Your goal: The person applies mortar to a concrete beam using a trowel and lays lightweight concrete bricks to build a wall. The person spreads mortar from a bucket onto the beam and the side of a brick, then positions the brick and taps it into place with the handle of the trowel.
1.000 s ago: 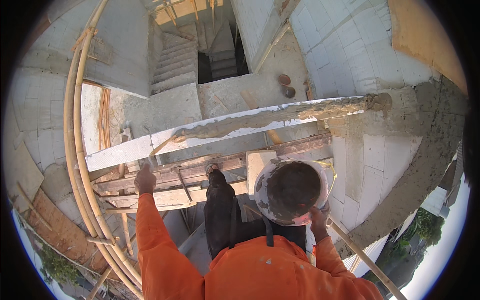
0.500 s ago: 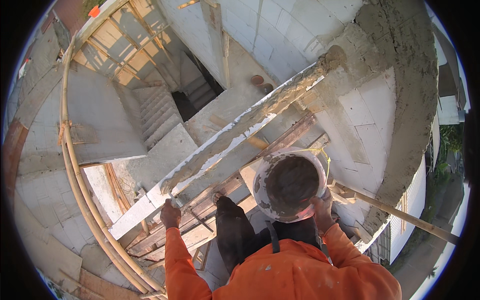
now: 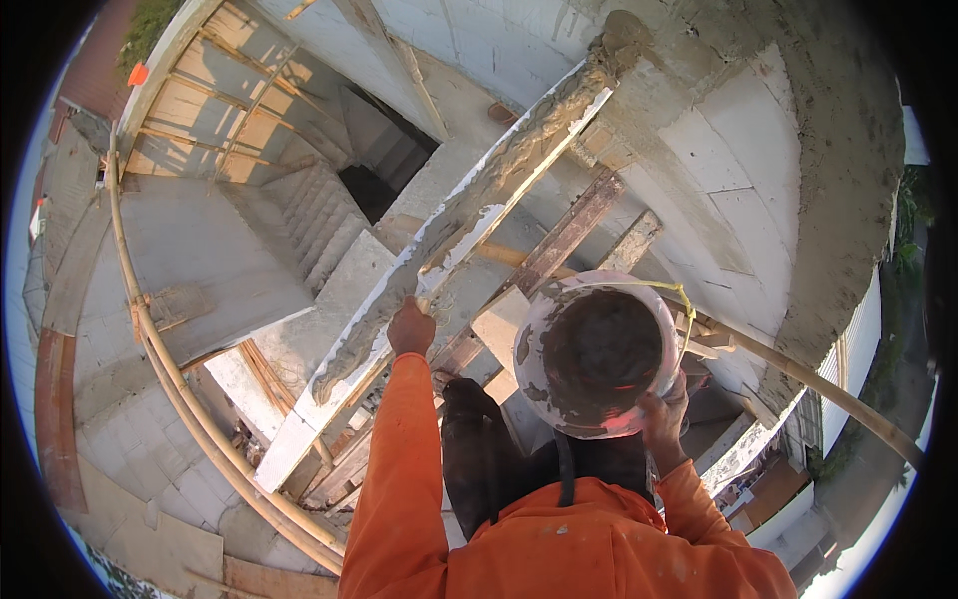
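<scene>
My left hand (image 3: 411, 327) is closed around the handle of a trowel (image 3: 426, 302), mostly hidden by the fist, at the near edge of a narrow white block wall (image 3: 284, 444). Wet grey mortar (image 3: 477, 215) lies in a rough strip along the wall's top. My right hand (image 3: 663, 407) grips the rim of a pale bucket (image 3: 529, 384) on its right side. Grey mortar (image 3: 604, 344) is inside the bucket, and a yellow cord (image 3: 687, 309) serves as its handle. The bucket is in front of my body, over my legs.
Wooden planks (image 3: 569, 235) lie below the wall, beside my legs. Bamboo poles (image 3: 150, 334) curve down the left, and another pole (image 3: 818, 384) juts out at right. Beyond the wall, concrete stairs (image 3: 309, 225) lead down near a dark opening (image 3: 369, 190). A mortar-coated wall (image 3: 843, 190) stands at right.
My left hand has moved forward and right along the wall with the trowel. The bucket, still in my right hand, appears slightly farther right, and the view has shifted.
</scene>
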The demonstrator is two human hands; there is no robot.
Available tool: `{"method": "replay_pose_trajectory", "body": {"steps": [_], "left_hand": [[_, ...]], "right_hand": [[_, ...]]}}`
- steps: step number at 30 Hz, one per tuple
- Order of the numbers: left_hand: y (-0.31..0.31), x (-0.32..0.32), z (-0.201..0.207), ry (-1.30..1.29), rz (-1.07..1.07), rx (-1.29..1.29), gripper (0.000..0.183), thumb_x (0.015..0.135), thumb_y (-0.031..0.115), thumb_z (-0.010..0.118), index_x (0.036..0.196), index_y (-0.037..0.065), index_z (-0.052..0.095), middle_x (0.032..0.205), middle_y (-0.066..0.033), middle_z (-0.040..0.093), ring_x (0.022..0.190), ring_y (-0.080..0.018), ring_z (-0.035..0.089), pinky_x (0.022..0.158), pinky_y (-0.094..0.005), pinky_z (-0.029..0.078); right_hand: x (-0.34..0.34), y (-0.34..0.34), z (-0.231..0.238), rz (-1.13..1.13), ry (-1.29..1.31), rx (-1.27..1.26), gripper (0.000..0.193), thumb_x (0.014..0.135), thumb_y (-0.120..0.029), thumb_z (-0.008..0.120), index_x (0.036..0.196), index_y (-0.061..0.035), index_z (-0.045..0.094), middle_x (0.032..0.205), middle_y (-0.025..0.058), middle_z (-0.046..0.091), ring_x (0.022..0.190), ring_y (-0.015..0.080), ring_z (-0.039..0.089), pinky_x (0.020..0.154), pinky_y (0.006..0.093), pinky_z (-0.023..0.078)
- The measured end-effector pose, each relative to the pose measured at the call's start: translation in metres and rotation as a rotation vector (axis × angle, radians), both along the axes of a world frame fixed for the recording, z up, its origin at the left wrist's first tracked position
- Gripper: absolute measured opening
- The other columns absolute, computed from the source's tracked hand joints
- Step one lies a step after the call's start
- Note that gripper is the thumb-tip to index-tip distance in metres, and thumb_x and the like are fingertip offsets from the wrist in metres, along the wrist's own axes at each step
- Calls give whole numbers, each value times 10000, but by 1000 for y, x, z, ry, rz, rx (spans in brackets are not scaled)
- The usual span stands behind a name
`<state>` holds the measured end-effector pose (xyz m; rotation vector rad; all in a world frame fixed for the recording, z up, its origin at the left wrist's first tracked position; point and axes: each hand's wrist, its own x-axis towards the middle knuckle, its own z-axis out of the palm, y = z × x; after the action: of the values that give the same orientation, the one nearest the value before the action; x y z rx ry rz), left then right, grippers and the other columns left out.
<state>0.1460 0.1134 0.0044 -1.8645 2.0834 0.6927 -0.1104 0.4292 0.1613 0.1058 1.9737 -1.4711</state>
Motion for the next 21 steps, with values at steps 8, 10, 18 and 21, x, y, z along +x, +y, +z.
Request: {"method": "replay_pose_trajectory", "body": {"steps": [8, 10, 18, 21], "left_hand": [[1, 11, 0, -41, -11, 42, 361, 794, 156, 576, 1141, 64, 529, 1000, -245, 663, 959, -421, 638, 819, -518, 490], [4, 12, 5, -115, -22, 114, 354, 799, 158, 590, 1133, 62, 528, 993, -233, 668, 943, -410, 647, 807, -513, 496], [66, 51, 53, 206, 108, 26, 341, 729, 229, 639, 1036, 87, 591, 864, -224, 674, 876, -425, 645, 773, -521, 498], [118, 101, 56, 143, 264, 98, 363, 721, 229, 632, 1051, 85, 593, 879, -224, 672, 875, -427, 642, 766, -516, 501]], "right_hand": [[-13, 2, -7, -27, -35, -31, 462, 638, -3, 559, 1096, -59, 546, 893, -25, 557, 751, 72, 536, 682, 232, 466], [-10, -3, -3, -21, -34, -22, 426, 646, 0, 564, 1067, -61, 549, 853, -26, 548, 708, 72, 533, 643, 231, 466], [3, -24, -18, 43, -18, -13, 326, 657, 57, 553, 956, -70, 542, 745, -20, 529, 610, 84, 523, 563, 230, 442], [21, -31, -27, 112, -10, 43, 357, 649, 55, 558, 985, -62, 532, 748, -21, 517, 608, 82, 509, 565, 225, 429]]}}
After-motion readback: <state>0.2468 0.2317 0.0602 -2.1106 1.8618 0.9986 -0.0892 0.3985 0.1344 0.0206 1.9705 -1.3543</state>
